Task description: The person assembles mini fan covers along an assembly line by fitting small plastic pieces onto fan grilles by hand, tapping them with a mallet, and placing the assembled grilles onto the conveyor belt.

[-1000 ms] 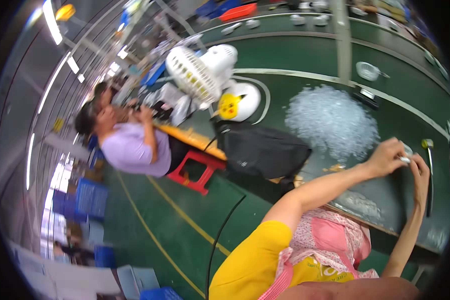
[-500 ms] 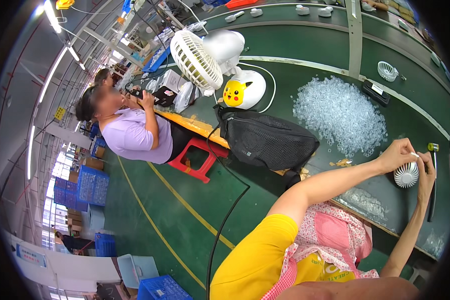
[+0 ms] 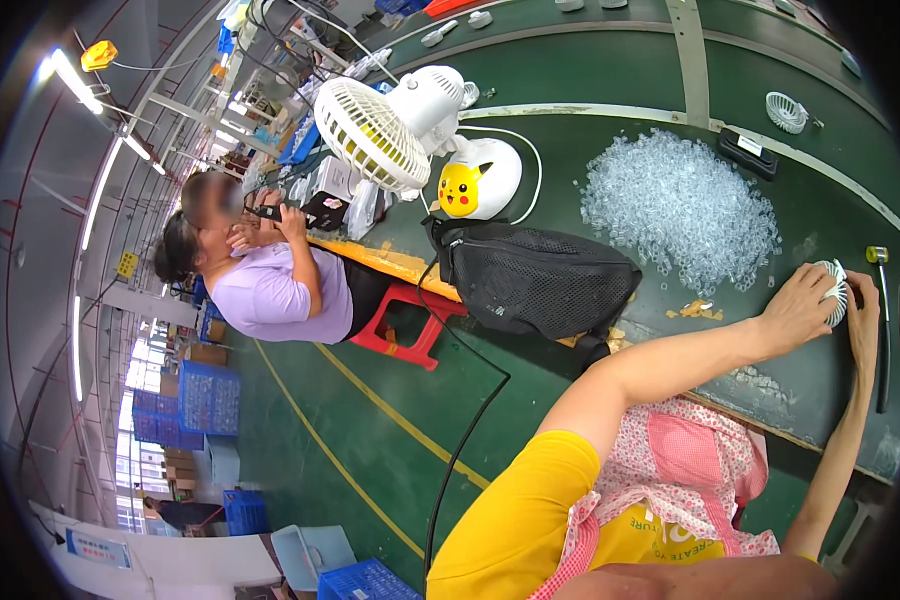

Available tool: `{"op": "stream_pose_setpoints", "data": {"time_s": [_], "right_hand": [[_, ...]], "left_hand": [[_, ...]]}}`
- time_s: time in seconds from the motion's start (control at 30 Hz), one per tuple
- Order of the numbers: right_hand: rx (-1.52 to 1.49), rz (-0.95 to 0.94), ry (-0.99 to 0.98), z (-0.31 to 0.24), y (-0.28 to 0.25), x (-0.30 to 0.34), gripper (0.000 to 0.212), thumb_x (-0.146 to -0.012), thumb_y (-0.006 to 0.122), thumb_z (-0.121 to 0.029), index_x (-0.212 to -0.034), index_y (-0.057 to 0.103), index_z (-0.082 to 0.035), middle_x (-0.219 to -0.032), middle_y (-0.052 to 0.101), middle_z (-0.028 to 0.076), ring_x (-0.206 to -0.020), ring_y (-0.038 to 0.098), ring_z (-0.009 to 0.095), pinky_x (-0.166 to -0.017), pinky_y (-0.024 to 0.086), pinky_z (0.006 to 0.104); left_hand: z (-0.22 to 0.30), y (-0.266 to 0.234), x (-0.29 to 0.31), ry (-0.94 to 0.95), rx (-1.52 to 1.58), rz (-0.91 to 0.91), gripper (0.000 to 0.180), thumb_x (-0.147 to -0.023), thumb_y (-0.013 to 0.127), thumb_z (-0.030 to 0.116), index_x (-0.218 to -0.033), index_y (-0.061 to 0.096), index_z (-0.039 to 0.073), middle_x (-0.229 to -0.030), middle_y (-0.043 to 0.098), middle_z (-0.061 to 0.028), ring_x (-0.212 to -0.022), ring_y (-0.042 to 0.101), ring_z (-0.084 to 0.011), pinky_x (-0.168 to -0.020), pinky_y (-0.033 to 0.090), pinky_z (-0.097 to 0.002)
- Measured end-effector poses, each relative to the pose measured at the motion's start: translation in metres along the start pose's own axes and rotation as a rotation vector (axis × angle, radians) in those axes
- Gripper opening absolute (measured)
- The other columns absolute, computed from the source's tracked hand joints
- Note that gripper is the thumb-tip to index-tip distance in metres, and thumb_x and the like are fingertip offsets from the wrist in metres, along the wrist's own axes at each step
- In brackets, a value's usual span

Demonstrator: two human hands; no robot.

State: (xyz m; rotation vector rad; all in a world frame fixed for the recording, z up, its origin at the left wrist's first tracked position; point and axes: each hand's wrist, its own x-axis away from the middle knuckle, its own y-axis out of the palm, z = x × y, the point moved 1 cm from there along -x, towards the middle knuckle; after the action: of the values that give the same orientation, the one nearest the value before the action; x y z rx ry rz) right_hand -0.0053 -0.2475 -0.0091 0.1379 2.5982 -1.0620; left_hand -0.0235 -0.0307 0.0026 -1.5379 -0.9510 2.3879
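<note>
Near the table's right edge, my left hand [image 3: 803, 307] is closed round a small white fan head [image 3: 836, 293] with radiating ribs. My right hand [image 3: 862, 312] grips the same fan head from its other side, fingers at its upper edge. The fan head stands tilted between both hands, partly covered by my left fingers. A hammer [image 3: 884, 345] with a black handle and a yellowish head lies just right of my right hand. Left of my hands spreads a large pile of small clear plastic pieces [image 3: 680, 210].
A black mesh bag [image 3: 535, 280] lies at the table edge by a white desk fan [image 3: 485, 180]. Behind the pile are a black box [image 3: 747, 153] and another small white fan part [image 3: 786, 113]. At left, a person in lilac [image 3: 270, 285] sits by a red stool [image 3: 405, 325].
Both hands have shifted with the fan head, which has turned from facing up to a tilted side view. My left hand now wraps round it. The camera view has turned slightly.
</note>
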Motion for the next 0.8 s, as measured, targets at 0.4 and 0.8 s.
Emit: {"op": "stream_pose_setpoints", "data": {"time_s": [0.4, 0.8], "right_hand": [[0.187, 0.054, -0.05, 0.022, 0.0, 0.002, 0.015, -0.095, 0.054, -0.004, -0.103, 0.063, 0.004, -0.09, 0.058, 0.01, -0.087, 0.055, 0.023, -0.082, 0.043, 0.0317], [0.041, 0.09, -0.015, 0.023, 0.005, 0.003, 0.015, -0.094, 0.055, -0.003, -0.105, 0.063, 0.004, -0.088, 0.057, 0.009, -0.083, 0.056, 0.018, -0.079, 0.044, 0.0288]], "left_hand": [[0.002, -0.001, 0.0, 0.0, 0.08, 0.041, 0.04, -0.061, 0.082, 0.019, -0.09, 0.06, 0.003, -0.109, 0.054, -0.0145, -0.112, 0.048, -0.0333, -0.101, 0.04, -0.0448], [0.005, -0.006, 0.0, 0.014, 0.071, 0.05, 0.04, -0.062, 0.082, 0.016, -0.092, 0.059, 0.002, -0.11, 0.053, -0.0154, -0.112, 0.048, -0.0341, -0.101, 0.041, -0.0444]]}}
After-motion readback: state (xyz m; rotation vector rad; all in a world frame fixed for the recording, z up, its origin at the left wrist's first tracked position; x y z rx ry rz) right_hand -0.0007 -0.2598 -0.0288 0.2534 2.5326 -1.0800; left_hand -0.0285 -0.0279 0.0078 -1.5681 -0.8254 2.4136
